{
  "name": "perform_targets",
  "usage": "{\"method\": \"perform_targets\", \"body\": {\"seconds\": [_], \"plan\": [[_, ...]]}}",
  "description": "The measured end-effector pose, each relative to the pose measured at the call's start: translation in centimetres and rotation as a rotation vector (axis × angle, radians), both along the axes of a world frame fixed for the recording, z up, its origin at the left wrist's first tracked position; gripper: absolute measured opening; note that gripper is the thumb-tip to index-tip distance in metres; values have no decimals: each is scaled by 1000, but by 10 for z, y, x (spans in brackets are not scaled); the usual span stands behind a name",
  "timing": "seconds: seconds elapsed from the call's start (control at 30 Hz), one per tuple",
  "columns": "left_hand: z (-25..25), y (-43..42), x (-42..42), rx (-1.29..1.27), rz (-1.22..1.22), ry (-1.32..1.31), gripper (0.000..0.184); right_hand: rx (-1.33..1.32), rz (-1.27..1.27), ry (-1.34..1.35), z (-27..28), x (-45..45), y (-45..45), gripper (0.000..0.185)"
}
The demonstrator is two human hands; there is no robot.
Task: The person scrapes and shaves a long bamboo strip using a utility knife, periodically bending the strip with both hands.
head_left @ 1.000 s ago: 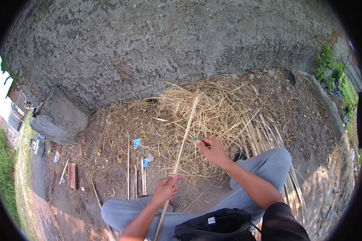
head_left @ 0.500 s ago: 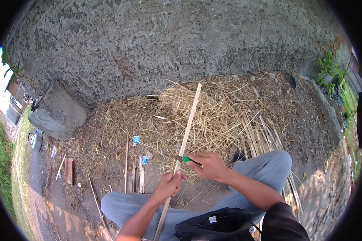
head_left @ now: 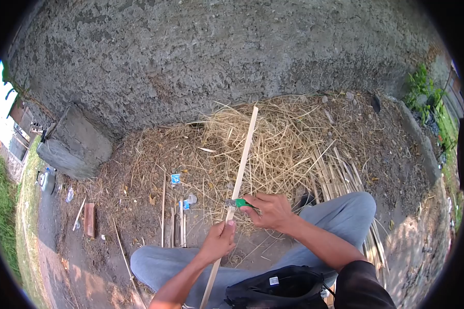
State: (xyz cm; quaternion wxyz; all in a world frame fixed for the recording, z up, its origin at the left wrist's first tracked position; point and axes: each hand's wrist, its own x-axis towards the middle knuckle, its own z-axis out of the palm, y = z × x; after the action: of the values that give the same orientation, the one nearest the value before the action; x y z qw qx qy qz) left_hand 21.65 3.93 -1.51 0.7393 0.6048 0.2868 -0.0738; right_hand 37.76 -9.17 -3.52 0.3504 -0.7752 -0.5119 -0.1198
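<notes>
A long pale strip of bamboo or wood (head_left: 246, 147) slants up from my lap toward the wall. My left hand (head_left: 219, 240) is closed around its lower part. Just above that, my right hand (head_left: 268, 210) grips a knife with a green handle (head_left: 242, 203). The short dark blade of the knife lies across the strip, touching it; its exact edge is too small to make out. Behind the strip's upper half spreads a heap of thin straw-coloured shavings (head_left: 281, 136).
Split strips (head_left: 327, 175) lie by my right knee, and a few thin sticks (head_left: 183, 226) by my left. A rough wall (head_left: 216, 56) rises ahead. A concrete block (head_left: 77, 147) stands left, near a kettle (head_left: 47, 181) and a reddish-brown wooden piece (head_left: 89, 220). A black bag (head_left: 276, 291) rests on my lap.
My right hand has shifted very slightly right with the knife, and more of the green handle shows. The strip and my left hand stay nearly in place.
</notes>
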Motion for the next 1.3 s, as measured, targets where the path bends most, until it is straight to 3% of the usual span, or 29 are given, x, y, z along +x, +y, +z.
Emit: {"method": "perform_targets", "body": {"seconds": [0.57, 0.87, 1.0, 1.17, 1.3], "plan": [[3, -15, 0, 39, 40, 37, 30, 71, -111, 49, -6, 21, 5, 26], [-6, -22, -28, 171, -86, 48, 37, 126, -261, 117, -24, 71, 4, 29], [-16, -27, -49, 235, -163, 27, 39, -59, -418, 282, -11, 99, -7, 26], [-27, -25, -67, 220, -186, 1, 40, -35, -388, 137, -29, 110, -6, 26], [-29, -25, -76, 205, -179, 79, 37, -147, -465, 281, -49, 120, -2, 29]]}}
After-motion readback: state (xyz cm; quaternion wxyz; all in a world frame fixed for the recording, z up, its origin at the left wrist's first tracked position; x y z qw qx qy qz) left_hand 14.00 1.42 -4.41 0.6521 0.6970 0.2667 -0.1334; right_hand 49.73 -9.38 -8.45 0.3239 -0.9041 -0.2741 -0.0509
